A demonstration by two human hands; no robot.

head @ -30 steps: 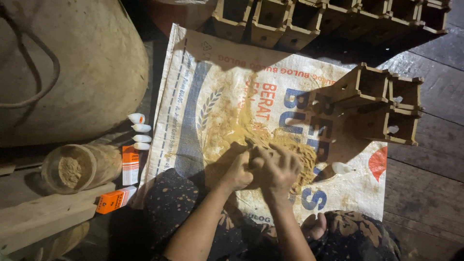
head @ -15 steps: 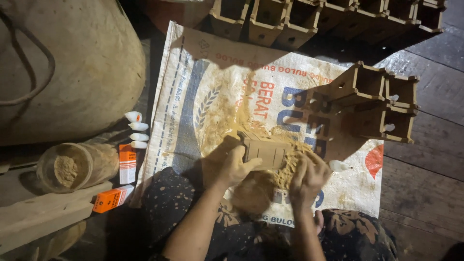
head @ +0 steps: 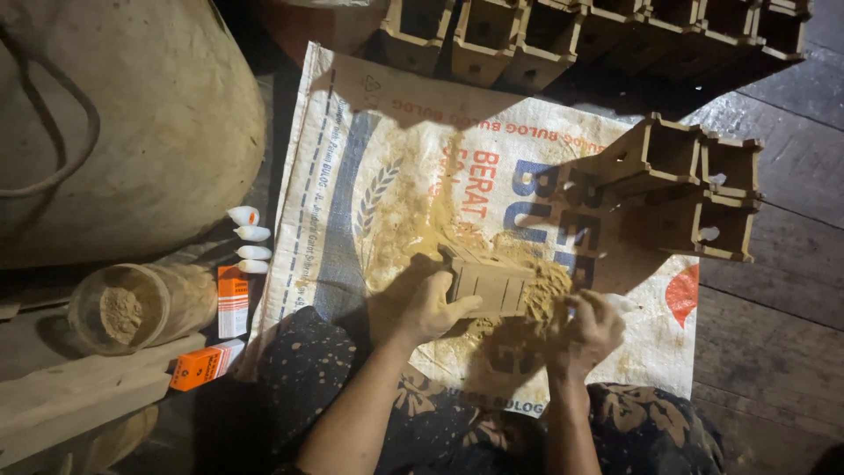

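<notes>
A small slatted wooden box (head: 489, 285) lies on its side on a white woven sack (head: 378, 167) spread on the floor, amid a yellow-brown heap of sawdust (head: 547, 283). My left hand (head: 428, 308) grips the box's left end, thumb on its slatted face. My right hand (head: 591, 331) is cupped at the sawdust heap by the box's right end, fingers curled with powder on them.
Open wooden boxes (head: 694, 189) are stacked at right, and a row more (head: 563, 35) along the top. A large burlap bag (head: 114, 114) sits at left. A jar of powder (head: 136, 306), orange cartons (head: 232, 301), white caps (head: 249, 237) and a plank (head: 79, 396) lie left.
My hands were together over the sawdust; they have since parted, the box now shows between them, the left holding its end and the right moved out to the heap.
</notes>
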